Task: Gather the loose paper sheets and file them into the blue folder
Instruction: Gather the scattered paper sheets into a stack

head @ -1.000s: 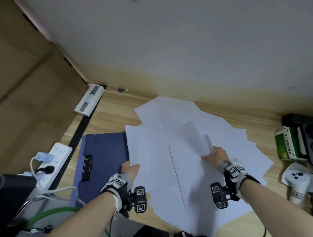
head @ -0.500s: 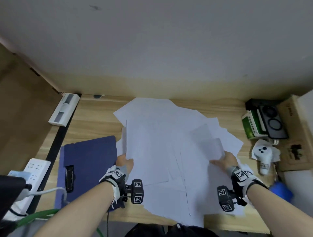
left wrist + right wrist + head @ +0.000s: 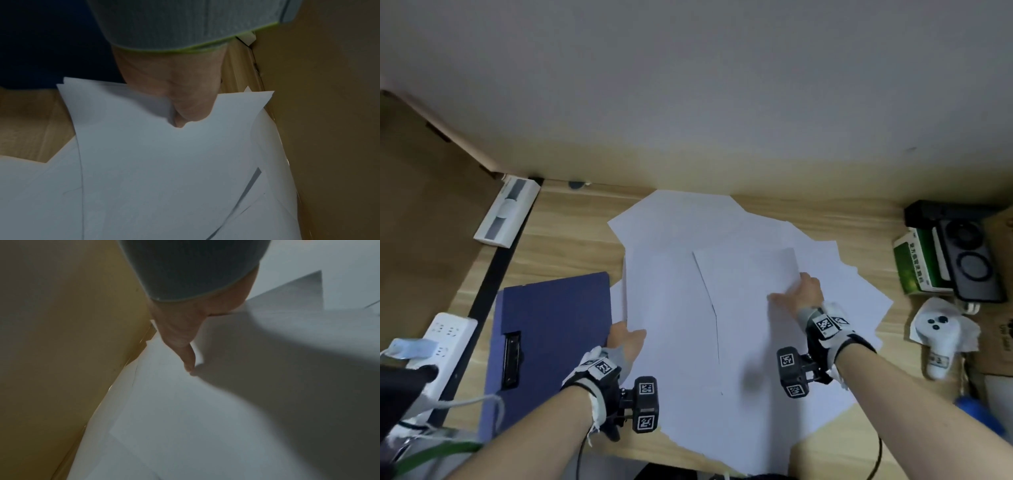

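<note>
My left hand (image 3: 625, 341) pinches the left edge of the loose paper sheets (image 3: 681, 308), thumb on top, fingers (image 3: 180, 120) under. My right hand (image 3: 799, 291) grasps the right edge of an upper sheet. The sheets fan across the wooden counter (image 3: 565, 240), partly overlapping the closed blue folder (image 3: 551, 329) at left. A plain pale wall (image 3: 688, 102) rises behind the counter.

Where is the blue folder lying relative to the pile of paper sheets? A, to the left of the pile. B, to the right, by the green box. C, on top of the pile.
A: the blue folder lies on the desk left of the paper sheets.
</note>
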A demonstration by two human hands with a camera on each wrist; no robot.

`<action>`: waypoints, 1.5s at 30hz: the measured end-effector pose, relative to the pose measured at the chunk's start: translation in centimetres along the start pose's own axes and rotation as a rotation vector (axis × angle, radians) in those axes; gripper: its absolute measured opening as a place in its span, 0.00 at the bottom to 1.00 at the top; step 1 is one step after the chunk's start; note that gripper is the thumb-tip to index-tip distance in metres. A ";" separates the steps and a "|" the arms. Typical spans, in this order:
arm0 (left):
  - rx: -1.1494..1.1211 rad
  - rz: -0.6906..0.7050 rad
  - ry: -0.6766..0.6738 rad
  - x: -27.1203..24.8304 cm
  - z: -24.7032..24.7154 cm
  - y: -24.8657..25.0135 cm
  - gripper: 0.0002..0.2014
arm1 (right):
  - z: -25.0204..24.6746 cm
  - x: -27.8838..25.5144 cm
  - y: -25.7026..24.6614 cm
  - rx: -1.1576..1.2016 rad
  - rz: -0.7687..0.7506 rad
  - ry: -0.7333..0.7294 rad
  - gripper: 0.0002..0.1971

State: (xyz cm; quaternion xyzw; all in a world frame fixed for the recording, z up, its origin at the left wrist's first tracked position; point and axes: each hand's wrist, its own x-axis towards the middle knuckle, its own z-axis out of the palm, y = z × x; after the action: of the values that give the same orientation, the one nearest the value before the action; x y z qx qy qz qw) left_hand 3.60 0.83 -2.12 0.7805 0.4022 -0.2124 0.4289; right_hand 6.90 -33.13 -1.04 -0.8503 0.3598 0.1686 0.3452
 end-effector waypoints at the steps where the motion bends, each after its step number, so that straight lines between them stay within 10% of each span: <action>1: 0.007 -0.016 0.000 0.1 0.0 0.1 0.08 | 0.4 0.1 -0.3 -0.021 0.034 -0.008 0.28; 6: 0.038 -0.032 -0.080 0.5 -0.1 0.3 0.08 | 1.2 -0.2 0.2 0.059 0.057 -0.064 0.12; 23: 0.280 0.131 -0.157 0.8 -1.7 2.5 0.18 | -10.0 -5.3 4.7 0.456 0.050 0.216 0.22; 38: 0.324 0.412 0.048 1.4 -1.7 3.4 0.16 | -8.3 -5.7 0.9 0.513 0.024 -0.118 0.09; 41: 0.275 0.380 -0.139 2.0 -1.5 3.2 0.04 | -7.5 -5.4 0.2 0.522 0.039 -0.104 0.08; 45: 0.179 0.148 -0.416 2.5 -0.4 2.1 0.25 | -4.4 -5.2 0.1 0.504 0.031 -0.071 0.13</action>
State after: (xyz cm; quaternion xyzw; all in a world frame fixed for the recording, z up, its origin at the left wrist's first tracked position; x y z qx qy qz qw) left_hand 6.71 1.64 -2.56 0.7823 0.2265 -0.3713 0.4460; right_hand 3.39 -33.74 4.81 -0.7251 0.3913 0.1086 0.5562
